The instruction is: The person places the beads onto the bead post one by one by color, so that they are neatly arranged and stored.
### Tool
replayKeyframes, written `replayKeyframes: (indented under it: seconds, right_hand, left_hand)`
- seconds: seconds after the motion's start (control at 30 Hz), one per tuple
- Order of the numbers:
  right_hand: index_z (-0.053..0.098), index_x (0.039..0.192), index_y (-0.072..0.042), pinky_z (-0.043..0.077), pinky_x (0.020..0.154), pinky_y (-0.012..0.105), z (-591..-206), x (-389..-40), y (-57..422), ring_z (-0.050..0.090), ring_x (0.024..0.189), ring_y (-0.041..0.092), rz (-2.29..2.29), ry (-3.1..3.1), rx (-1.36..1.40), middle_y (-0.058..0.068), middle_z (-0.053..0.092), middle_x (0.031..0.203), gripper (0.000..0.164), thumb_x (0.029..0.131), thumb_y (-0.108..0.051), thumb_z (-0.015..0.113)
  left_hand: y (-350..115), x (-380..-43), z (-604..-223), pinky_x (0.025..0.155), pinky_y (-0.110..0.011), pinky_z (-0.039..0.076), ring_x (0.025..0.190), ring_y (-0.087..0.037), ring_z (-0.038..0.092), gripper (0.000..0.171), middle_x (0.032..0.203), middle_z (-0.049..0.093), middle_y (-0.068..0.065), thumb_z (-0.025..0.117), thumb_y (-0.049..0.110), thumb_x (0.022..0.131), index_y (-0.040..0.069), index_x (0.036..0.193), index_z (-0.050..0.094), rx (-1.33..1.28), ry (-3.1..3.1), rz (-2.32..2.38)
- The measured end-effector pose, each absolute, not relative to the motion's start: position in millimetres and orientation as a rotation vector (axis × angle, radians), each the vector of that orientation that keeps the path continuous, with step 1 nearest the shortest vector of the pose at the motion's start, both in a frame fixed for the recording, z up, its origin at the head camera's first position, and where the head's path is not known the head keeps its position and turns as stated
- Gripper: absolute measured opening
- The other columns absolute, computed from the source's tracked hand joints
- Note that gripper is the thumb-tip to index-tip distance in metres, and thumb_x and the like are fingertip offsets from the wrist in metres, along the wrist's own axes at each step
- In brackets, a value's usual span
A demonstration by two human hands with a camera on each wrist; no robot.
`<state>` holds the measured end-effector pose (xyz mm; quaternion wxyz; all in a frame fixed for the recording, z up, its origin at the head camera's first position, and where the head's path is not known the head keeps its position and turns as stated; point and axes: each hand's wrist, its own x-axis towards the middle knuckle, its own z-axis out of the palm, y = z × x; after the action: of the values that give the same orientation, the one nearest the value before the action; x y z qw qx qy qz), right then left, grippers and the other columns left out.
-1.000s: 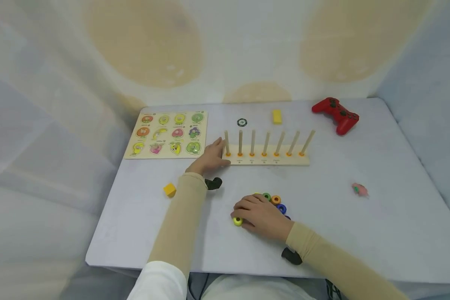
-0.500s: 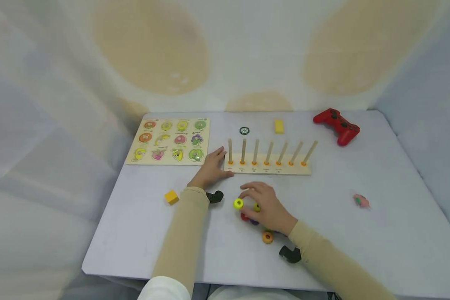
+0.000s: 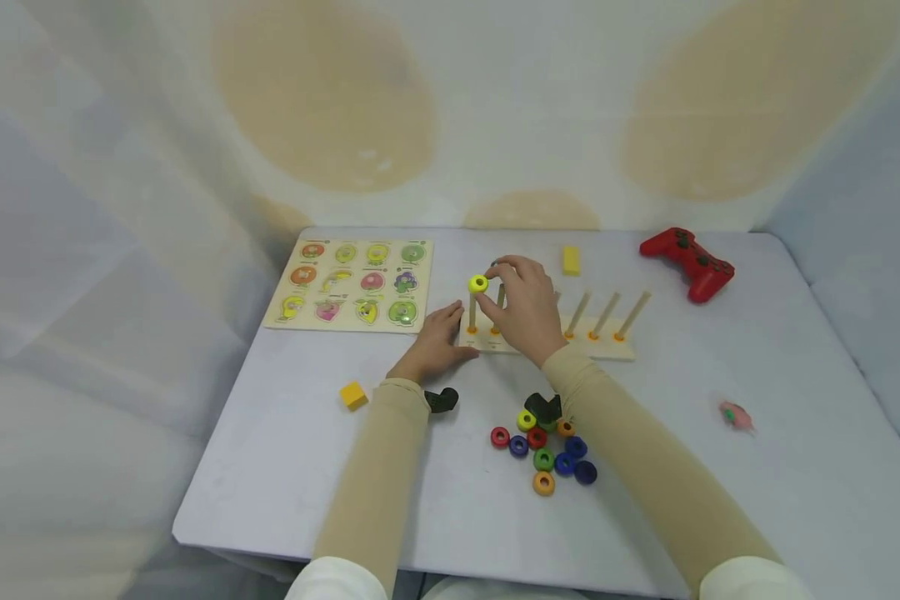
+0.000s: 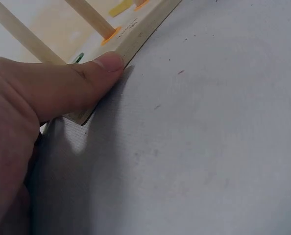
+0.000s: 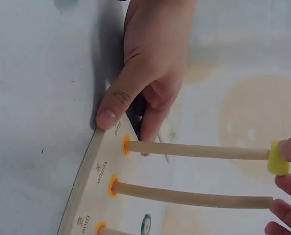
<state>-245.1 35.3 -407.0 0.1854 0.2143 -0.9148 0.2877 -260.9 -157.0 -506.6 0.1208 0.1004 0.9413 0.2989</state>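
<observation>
My left hand [image 3: 433,343] grips the left end of a wooden peg board [image 3: 613,350], its thumb on the front edge in the left wrist view and its fingers behind. My right hand [image 3: 527,308] pinches a yellow ring [image 5: 278,164] between thumb and fingers. That ring sits right at the tip of the leftmost peg [image 5: 199,151], beside the word "Red" on the base. In the head view the right hand hides some middle pegs. Near the right forearm lie several loose beads, among them a red ring [image 3: 500,437] and an orange ring [image 3: 543,484].
A fruit puzzle board [image 3: 352,287] lies at the back left, a yellow cube [image 3: 353,396] in front of it. Behind the pegs is a yellow block [image 3: 571,260]. A red game controller [image 3: 688,263] and a small pink toy [image 3: 737,416] are on the right.
My right hand picked the yellow ring from the pile and carried it up and forward to the leftmost peg's tip. The loose rings have shifted. My left hand keeps its place on the board.
</observation>
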Motion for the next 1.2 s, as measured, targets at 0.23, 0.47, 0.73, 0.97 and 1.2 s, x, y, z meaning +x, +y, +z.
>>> replayKeyframes:
  seconds: [0.23,0.47,0.73,0.97,1.2]
  right_hand:
    - [0.067,0.122,-0.009,0.045,0.110,0.056,-404,-253,33,0.047,0.136,0.038,0.757,-2.626,0.609,0.014,0.057,0.141,0.036,0.096,-0.032,0.072]
    - [0.070,0.121,-0.008,0.044,0.109,0.058,-404,-251,45,0.051,0.132,0.039,0.842,-2.575,0.623,0.013,0.062,0.135,0.031,0.097,-0.029,0.070]
    - [0.071,0.117,-0.006,0.043,0.112,0.055,-404,-238,66,0.055,0.127,0.037,0.912,-2.538,0.668,0.014,0.066,0.130,0.025,0.099,-0.021,0.067]
    - [0.070,0.120,-0.008,0.046,0.113,0.051,-439,-197,106,0.056,0.130,0.031,0.934,-2.602,0.802,0.010,0.065,0.133,0.025,0.098,-0.019,0.069]
    - [0.068,0.130,-0.016,0.040,0.114,0.063,-490,-158,137,0.050,0.137,0.035,0.900,-2.974,1.032,0.009,0.060,0.143,0.041,0.093,-0.032,0.075]
  left_hand:
    - [-155,-259,-508,0.132,-0.045,0.019,0.160,-0.025,0.013,0.096,0.173,0.016,0.004,0.075,0.048,0.090,0.013,0.163,0.025,0.286,2.751,0.879]
    - [-153,-261,-509,0.131,-0.046,0.019,0.160,-0.024,0.012,0.095,0.173,0.016,0.006,0.075,0.048,0.090,0.015,0.163,0.025,0.267,2.748,0.876]
    - [-155,-262,-509,0.132,-0.045,0.017,0.160,-0.025,0.011,0.095,0.173,0.014,0.006,0.074,0.047,0.091,0.016,0.164,0.022,0.255,2.746,0.855]
    - [-155,-264,-507,0.133,-0.043,0.014,0.160,-0.026,0.009,0.094,0.174,0.011,0.003,0.071,0.046,0.094,0.014,0.164,0.018,0.286,2.754,0.795]
    - [-155,-263,-507,0.132,-0.044,0.014,0.161,-0.027,0.010,0.094,0.174,0.013,0.003,0.073,0.044,0.093,0.014,0.164,0.020,0.274,2.735,0.841]
